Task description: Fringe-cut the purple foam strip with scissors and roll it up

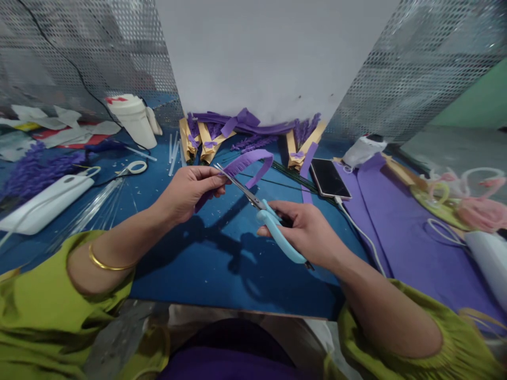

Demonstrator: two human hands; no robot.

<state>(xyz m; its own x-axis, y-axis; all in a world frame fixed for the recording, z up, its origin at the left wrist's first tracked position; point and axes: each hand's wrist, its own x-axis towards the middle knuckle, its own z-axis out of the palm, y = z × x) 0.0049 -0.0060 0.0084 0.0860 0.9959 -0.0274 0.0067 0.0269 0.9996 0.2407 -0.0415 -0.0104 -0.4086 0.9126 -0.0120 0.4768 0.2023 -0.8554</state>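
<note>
My left hand point(189, 191) pinches one end of a purple foam strip point(253, 161) with a fringed edge; the strip arcs up and over to the right. My right hand point(307, 231) grips light-blue-handled scissors point(264, 213), whose metal blades point up-left and meet the strip right by my left fingertips. Both hands hover above a blue mat point(222, 264).
Finished purple flower sprays in tan wraps point(206, 140) lie at the back by the wall. A black phone point(329, 178) with a white cable, purple foam sheets point(396, 221), a white bottle point(134, 120), a white glue gun point(43, 203) and clear sticks point(99, 206) surround the mat.
</note>
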